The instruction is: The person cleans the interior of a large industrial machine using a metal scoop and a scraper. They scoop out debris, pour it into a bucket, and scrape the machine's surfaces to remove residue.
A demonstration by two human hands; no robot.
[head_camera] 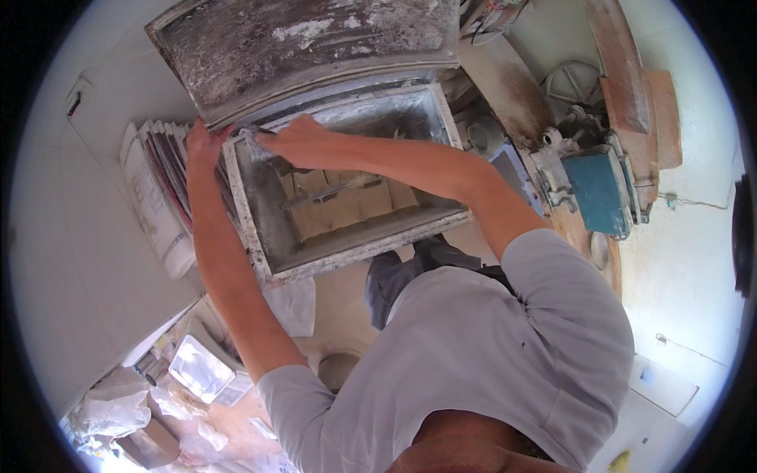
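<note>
Before me stands an open chest-like box (258, 260) with a worn, crusted rim. Its stained lid (331, 41) is raised at the back. My left hand (204, 145) is at the box's back left corner, touching the lower corner of the lid; its fingertips are partly hidden. Just inside that corner, my right hand (304, 142) grips a crumpled pale piece of cloth or plastic (253, 141). Tan flat-topped blocks or packets (343, 207) lie in rows on the box's floor, below my right forearm. A thin bar (322, 196) lies across them.
Folded sacks (157, 195) stand against the wall at left. At right, a machine with a spoked wheel (571, 83) and a teal panel (598, 192) sits by a wooden bench. A clear-lidded container (201, 366) and plastic bags (112, 414) lie at lower left. A round vessel (338, 369) is near my feet.
</note>
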